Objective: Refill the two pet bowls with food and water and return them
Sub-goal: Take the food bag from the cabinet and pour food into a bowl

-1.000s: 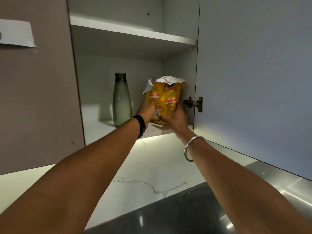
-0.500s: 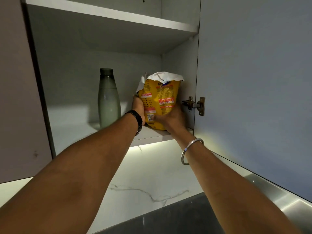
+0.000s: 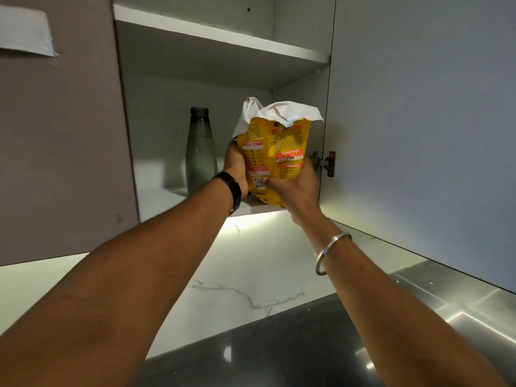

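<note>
**Both hands on the food bag at the cupboard's lower shelf**

At the centre of the frame, a yellow pet food bag [image 3: 275,152] with a torn, white-lined top is held between two hands inside an open wall cupboard. The left hand [image 3: 237,169] wraps the bag's left side, fingers hidden behind it, and a dark watch [image 3: 233,189] sits on that wrist. The right hand [image 3: 296,188] cups the lower right corner from beneath, its thumb pressed on the printed face near a small code panel; a silver bangle [image 3: 331,252] hangs lower on that forearm. Both hands are closed firmly on the bag. The bag stands roughly upright, its base at the front edge of the lower shelf [image 3: 167,199]; whether it rests on the shelf or is just clear of it cannot be told.

To the bag's left, further back on the same shelf, stands a dark green bottle [image 3: 200,152], apart from the bag. The open cupboard door [image 3: 424,121] fills the right of the frame, its hinge [image 3: 325,163] just beside the right hand. Below, a lit marble-patterned backsplash [image 3: 251,275] meets a dark countertop [image 3: 265,347].
</note>
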Tool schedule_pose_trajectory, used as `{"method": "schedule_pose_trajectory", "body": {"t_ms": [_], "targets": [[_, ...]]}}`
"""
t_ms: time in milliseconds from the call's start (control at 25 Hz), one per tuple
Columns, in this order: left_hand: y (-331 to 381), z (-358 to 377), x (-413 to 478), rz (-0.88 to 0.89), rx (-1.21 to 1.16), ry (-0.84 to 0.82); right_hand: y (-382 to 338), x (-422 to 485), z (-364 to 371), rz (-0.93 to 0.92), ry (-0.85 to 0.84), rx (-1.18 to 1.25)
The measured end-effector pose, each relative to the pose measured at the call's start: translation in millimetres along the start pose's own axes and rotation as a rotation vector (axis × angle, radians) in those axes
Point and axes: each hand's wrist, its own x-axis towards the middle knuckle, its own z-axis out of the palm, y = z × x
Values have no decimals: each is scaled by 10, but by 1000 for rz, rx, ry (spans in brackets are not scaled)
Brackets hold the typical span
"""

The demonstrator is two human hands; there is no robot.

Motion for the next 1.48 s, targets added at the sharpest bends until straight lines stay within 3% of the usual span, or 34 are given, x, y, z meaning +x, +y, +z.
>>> {"method": "schedule_pose_trajectory", "body": {"t_ms": [320,560,840,1240,1480], "targets": [[90,-362,-1292,-35,129,-167,-537,-1308,-537,-9,-10,156],[-496,-829,-1922,-122,249,-154,-196,-2146,-754,84,-131,145],[-1586,-1320,-2456,-236,77,10,745,-2829,-904,250,-350,117],[-3277,-1810,-3217,-426,-161,474,1657,-3290,-1218,341,-827,-105],[-3751,-1844,-3506,-457,-435,512,1866,-3285,-1172,372,-1029,-260]]}}
